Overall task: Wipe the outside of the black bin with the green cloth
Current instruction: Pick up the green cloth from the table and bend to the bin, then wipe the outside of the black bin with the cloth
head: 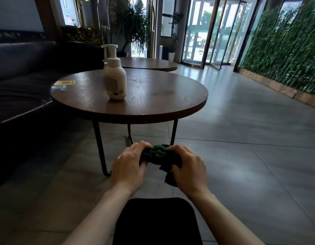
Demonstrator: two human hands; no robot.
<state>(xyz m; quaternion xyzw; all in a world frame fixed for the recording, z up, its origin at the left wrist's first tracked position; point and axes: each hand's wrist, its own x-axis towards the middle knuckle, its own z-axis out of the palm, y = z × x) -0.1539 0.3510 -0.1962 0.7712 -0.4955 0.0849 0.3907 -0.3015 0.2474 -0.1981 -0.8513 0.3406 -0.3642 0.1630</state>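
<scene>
The green cloth (pixel 159 154) is bunched up between both hands, held in the air above the floor. My left hand (pixel 128 167) grips its left side and my right hand (pixel 188 168) grips its right side, with a loose end hanging down below the right palm. The black bin (pixel 157 221) stands on the floor directly below my forearms, at the bottom centre of the view; only its dark top with rounded corners shows. The cloth is apart from the bin.
A round wooden table (pixel 153 103) on thin black legs stands just ahead, with a white pump bottle (pixel 116 80) and some cards (pixel 62 85) on it. A dark sofa (pixel 20 82) runs along the left. A second round table (pixel 148 63) stands behind. Grey tiled floor (pixel 250 147) stretches right toward a plant wall (pixel 286 50).
</scene>
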